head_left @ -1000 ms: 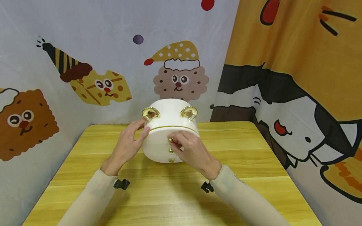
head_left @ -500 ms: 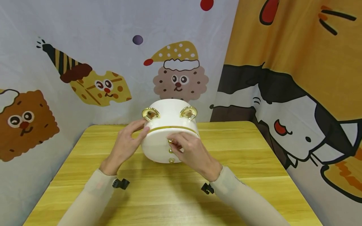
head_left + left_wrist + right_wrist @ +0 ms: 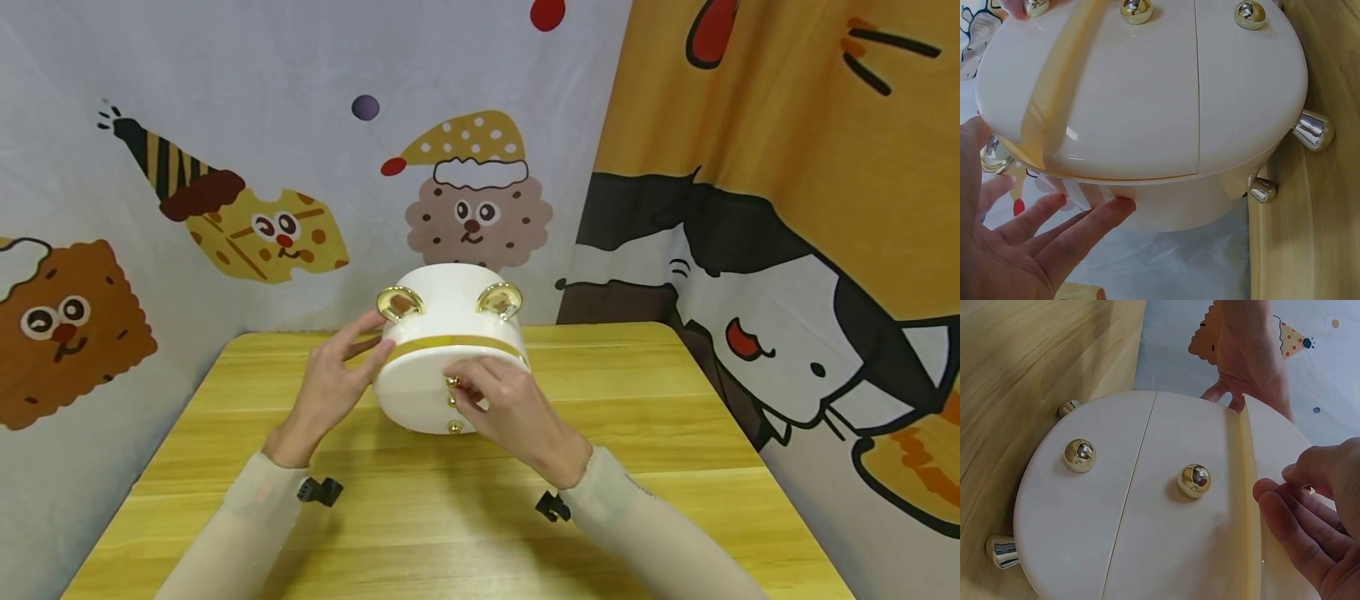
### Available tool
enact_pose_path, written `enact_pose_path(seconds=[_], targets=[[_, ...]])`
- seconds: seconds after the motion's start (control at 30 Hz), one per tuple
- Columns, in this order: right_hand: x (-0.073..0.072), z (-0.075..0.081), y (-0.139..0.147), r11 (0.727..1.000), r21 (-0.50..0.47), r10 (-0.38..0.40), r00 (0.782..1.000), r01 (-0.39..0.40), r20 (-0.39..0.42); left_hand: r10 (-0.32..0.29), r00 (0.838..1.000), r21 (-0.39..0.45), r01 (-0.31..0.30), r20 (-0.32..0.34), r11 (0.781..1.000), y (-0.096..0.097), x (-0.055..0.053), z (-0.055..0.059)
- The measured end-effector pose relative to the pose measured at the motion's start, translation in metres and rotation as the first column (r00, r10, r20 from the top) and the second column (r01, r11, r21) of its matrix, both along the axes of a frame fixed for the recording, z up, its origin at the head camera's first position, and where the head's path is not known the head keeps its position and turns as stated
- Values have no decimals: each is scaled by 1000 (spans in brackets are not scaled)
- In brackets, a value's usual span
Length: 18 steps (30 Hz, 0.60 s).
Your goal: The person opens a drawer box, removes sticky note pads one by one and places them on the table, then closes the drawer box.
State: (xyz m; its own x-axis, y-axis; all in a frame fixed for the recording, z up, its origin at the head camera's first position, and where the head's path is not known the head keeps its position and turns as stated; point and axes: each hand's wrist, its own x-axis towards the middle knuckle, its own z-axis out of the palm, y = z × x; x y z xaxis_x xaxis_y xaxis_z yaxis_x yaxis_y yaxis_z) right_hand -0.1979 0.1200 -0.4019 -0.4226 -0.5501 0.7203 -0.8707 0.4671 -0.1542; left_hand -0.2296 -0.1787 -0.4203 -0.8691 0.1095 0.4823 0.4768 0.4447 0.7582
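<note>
A white rounded drawer box (image 3: pixel 450 287) with gold ears and short gold feet stands on the table. On its front are three gold knobs, one above another. My right hand (image 3: pixel 517 404) pinches the top knob (image 3: pixel 453 382) between thumb and fingers. The top drawer (image 3: pixel 1285 434) juts out past the drawer below, its yellow edge (image 3: pixel 1247 506) showing. The middle knob (image 3: pixel 1194 481) and bottom knob (image 3: pixel 1080 455) are untouched. My left hand (image 3: pixel 333 379) rests against the box's left side, its fingers spread and fairly straight in the left wrist view. The drawer's contents are hidden.
The wood-grain table (image 3: pixel 465 533) extends around the box. Behind it hangs a white curtain (image 3: pixel 300 67) with cartoon prints, and an orange printed curtain (image 3: pixel 787 125) covers the right side. Black wrist mounts (image 3: pixel 320 491) sit on both sleeves.
The top drawer has slid out toward me and the gold strip above its front has widened. My right hand has moved slightly down with the knob. The left hand stays nearly in place.
</note>
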Motion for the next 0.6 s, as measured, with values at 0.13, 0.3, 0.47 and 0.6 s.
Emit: enact_pose_path(seconds=[0.13,0.3,0.47,0.6], targets=[[2,1,0,1000,2,-2,1000,2,-2,-6,998,-3,6,-55,1000,0,-1,-2],[2,0,0,1000,5,1,1000,-1,-1,-2,994,-27,0,-109,1000,0,-2,-4],[4,0,0,1000,0,8,1000,-8,-2,6,995,-40,-10,-96,999,0,-1,-3],[4,0,0,1000,-2,5,1000,-5,-4,13,997,-48,-16,-72,999,0,-1,-2]])
